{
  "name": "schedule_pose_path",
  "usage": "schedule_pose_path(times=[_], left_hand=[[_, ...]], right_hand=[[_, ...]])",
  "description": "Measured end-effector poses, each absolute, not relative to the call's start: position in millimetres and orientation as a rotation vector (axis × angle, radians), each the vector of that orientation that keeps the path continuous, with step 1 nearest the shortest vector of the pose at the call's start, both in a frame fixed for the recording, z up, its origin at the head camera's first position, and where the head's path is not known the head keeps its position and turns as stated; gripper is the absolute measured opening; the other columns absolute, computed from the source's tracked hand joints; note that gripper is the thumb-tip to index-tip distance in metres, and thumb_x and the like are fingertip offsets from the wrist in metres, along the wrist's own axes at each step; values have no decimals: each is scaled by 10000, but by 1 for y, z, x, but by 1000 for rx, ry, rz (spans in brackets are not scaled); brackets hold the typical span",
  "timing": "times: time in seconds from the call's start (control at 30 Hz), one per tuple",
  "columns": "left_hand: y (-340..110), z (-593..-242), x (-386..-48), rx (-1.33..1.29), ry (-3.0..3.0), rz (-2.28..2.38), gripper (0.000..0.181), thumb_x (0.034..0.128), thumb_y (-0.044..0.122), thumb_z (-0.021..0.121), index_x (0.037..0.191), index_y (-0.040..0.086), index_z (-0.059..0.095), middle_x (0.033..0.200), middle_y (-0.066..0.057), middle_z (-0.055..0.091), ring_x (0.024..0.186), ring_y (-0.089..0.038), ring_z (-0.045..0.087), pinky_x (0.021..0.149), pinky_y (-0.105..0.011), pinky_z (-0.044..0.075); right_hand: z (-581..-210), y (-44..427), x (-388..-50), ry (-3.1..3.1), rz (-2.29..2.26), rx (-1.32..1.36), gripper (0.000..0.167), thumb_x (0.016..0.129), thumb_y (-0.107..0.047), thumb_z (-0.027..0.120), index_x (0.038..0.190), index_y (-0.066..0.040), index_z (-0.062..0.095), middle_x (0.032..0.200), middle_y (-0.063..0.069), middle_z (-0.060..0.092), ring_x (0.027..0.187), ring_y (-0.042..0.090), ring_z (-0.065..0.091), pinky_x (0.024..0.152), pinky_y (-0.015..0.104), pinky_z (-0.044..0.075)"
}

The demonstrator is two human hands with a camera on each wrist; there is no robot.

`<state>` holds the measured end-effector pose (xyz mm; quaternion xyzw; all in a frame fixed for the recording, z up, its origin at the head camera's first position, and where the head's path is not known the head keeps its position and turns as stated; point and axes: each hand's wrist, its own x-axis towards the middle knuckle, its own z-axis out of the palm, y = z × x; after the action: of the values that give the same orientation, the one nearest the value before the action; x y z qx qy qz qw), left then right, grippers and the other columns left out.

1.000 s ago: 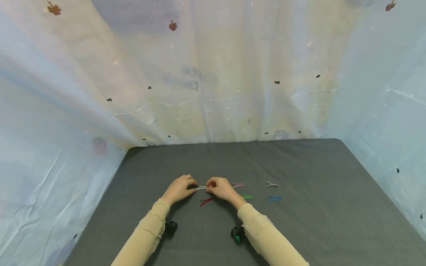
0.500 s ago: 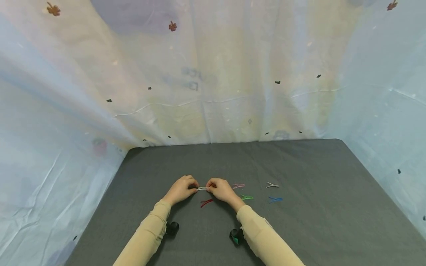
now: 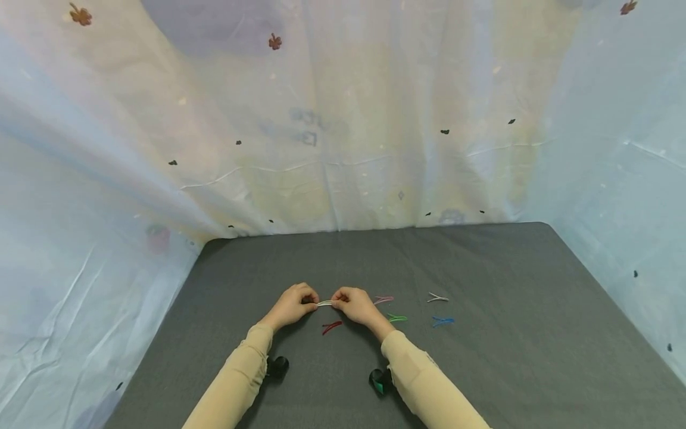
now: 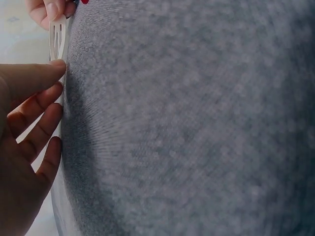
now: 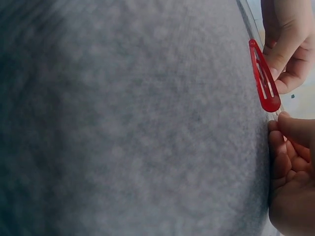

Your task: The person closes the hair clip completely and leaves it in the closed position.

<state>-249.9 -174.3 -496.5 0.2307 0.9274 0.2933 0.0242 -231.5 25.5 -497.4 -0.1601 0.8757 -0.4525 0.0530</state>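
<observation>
A white snap hair clip [image 3: 324,303] lies between my two hands, gripped at both ends. My left hand [image 3: 291,306] pinches its left end. At the other end, the thumb and fingers of my right hand [image 3: 355,305] hold it. In the left wrist view, the slotted body of the white snap hair clip [image 4: 58,39] shows, its ends covered by fingertips. A red snap hair clip [image 3: 331,326] rests on the cloth just nearer to me. That red snap hair clip [image 5: 270,104] partly blocks the hands in the right wrist view.
To the right lie a pink clip [image 3: 384,299], a green clip [image 3: 397,318], a blue clip [image 3: 442,321] and a white clip [image 3: 438,297], the last spread open. They rest on a grey cloth-covered table [image 3: 509,357]. Patterned curtains [image 3: 354,119] enclose it.
The white clip's arms looked spread apart a second ago; now they lie close together. Both hands have stayed nearly in place, still holding its ends.
</observation>
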Motion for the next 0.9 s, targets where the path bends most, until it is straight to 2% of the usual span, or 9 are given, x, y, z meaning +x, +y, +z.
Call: schedule_pose_path(times=[0.2,0.47,0.9], left_hand=[[-174,-495,-249,680,2825,959,151,843,146,673,991,123,692,853,23,587,766,-80,500,693,-243,410],[-174,-496,-246,652,2814,953,41,857,156,656,883,138,681,838,27,583,764,-81,517,694,-255,423],[-172,-494,-248,684,2847,899,42,859,128,645,821,129,664,800,30,585,735,-72,505,674,-250,405]], right_hand=[[-497,26,-232,2665,-1369,-486,117,904,-155,595,894,-65,669,807,57,656,646,77,479,591,204,385],[-499,26,-233,2629,-1380,-476,126,915,-152,575,891,-63,662,793,47,633,652,89,469,597,212,375],[-499,26,-233,2596,-1410,-448,137,907,-168,588,892,-61,671,790,37,623,647,92,455,584,209,362]])
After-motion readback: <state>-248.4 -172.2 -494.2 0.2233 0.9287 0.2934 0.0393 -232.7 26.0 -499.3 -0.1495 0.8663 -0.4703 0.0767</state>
